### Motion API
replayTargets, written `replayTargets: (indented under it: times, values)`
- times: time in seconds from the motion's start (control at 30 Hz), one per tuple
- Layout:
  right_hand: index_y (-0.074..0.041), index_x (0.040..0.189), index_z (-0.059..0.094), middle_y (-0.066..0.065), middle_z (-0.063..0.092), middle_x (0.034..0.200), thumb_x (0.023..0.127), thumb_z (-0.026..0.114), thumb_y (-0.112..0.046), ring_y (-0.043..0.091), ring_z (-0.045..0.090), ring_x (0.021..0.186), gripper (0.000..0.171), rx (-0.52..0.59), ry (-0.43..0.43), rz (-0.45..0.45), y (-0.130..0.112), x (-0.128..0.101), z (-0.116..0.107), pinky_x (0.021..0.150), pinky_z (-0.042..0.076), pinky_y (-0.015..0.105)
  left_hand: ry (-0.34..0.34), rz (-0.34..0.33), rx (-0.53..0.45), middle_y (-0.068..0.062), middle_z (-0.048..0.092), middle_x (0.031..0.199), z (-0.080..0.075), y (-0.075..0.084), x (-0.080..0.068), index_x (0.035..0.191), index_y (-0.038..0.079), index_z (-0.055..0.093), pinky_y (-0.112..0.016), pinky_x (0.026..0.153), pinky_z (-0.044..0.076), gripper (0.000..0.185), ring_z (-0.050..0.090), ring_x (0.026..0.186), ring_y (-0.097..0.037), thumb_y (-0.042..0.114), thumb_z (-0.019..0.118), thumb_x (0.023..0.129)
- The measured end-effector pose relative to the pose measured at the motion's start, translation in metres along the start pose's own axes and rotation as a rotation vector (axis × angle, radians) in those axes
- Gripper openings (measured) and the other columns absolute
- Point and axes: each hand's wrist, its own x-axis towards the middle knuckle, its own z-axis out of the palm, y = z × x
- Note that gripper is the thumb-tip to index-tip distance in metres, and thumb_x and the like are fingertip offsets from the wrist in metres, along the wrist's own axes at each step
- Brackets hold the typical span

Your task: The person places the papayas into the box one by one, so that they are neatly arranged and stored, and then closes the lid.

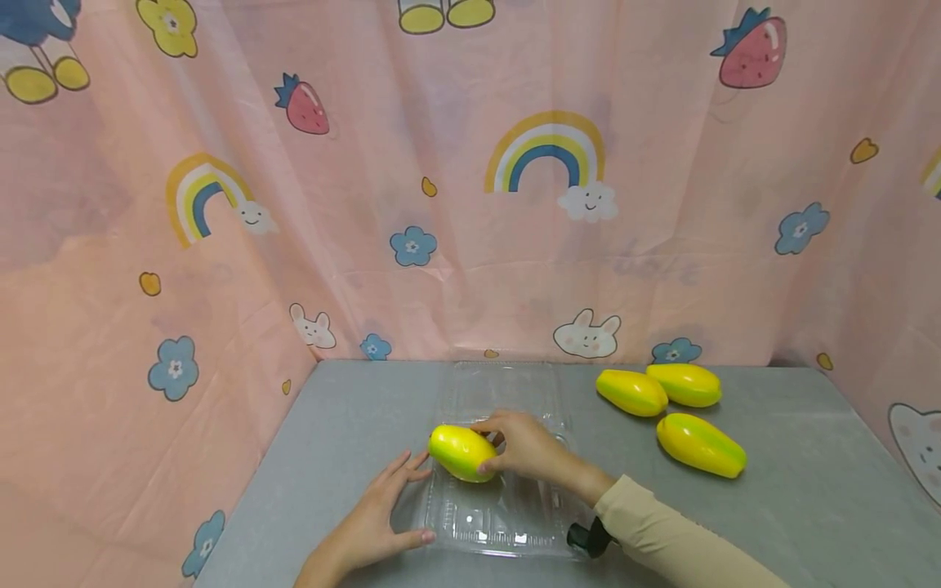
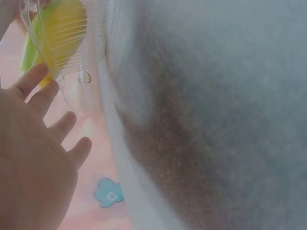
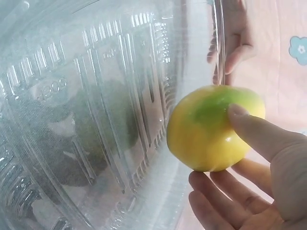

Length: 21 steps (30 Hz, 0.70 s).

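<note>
A yellow-green mango [image 1: 461, 452] is gripped by the right hand [image 1: 525, 445] over the clear tray's [image 1: 507, 523] left rim. The tray's left edge is touched by the flat, spread left hand [image 1: 375, 514]. Three mangoes [image 1: 665, 416] lie at 2 o'clock, well apart.

I am at a small staged set-up rather than a lived-in room: a grey bench [image 1: 794, 506] closed in on three sides by a pink cloth backdrop [image 1: 470, 245] printed with rainbows, strawberries, flowers and rabbits, hanging in soft folds down to the bench edge. No walls, furniture or windows show past it. The yellow-green fruit [image 1: 698, 445] on the bench look glossy and uniform, like props.
</note>
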Motion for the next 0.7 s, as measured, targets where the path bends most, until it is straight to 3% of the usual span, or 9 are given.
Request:
replayTargets:
  times: [0.7]
  values:
    - [-0.009, 0.127, 0.067, 0.003, 0.067, 0.108, 0.073, 0.087, -0.025, 0.018, 0.071, 0.091, 0.06, 0.02, -0.009, -0.034, 0.0006, -0.0015, 0.0056, 0.076, 0.06, 0.028, -0.006, -0.016, 0.008, 0.002, 0.027, 0.165, -0.0001, -0.0009, 0.001, 0.144, 0.028, 0.046, -0.077, 0.105, 0.032, 0.082, 0.022, 0.152, -0.041, 0.057, 0.078, 0.075]
